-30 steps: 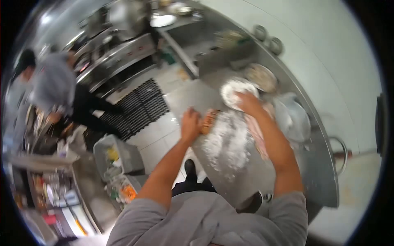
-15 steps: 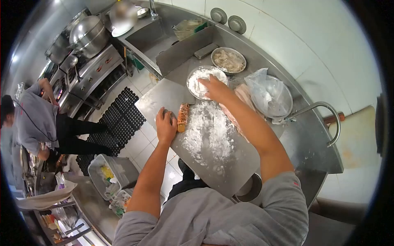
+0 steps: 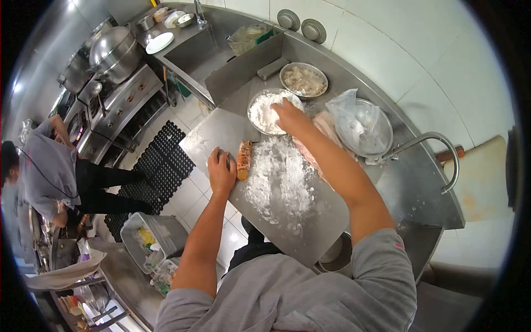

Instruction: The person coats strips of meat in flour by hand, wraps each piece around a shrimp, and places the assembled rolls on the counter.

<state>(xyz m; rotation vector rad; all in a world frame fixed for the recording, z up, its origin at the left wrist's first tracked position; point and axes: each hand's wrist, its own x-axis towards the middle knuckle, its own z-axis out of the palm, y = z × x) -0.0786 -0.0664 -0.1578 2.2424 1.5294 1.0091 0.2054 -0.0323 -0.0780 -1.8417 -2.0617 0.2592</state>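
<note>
My right hand (image 3: 289,115) reaches into a metal bowl of white flour (image 3: 260,110), fingertips pinched together in the powder. On the steel board (image 3: 213,128), my left hand (image 3: 222,174) curls its fingers round a small dark object I cannot make out. Close to its right lies an orange-brown piece (image 3: 243,159), rough on top. Loose flour (image 3: 279,180) is spread in wide streaks over the board. Pale, pinkish strips (image 3: 327,128) lie at the board's right side, partly behind my right forearm.
Behind the flour stands a bowl of pale food pieces (image 3: 303,81). A plastic bag (image 3: 354,113) rests in a metal bowl beside the curved faucet (image 3: 442,138). At left are a sink (image 3: 193,52), stove (image 3: 119,108), bin (image 3: 155,238) and another person (image 3: 50,160).
The blurred shape beyond the sink has gone from view, and a white plate shows fully there. My right fingers have shifted slightly within the flour; my left hand stays beside the orange-brown piece.
</note>
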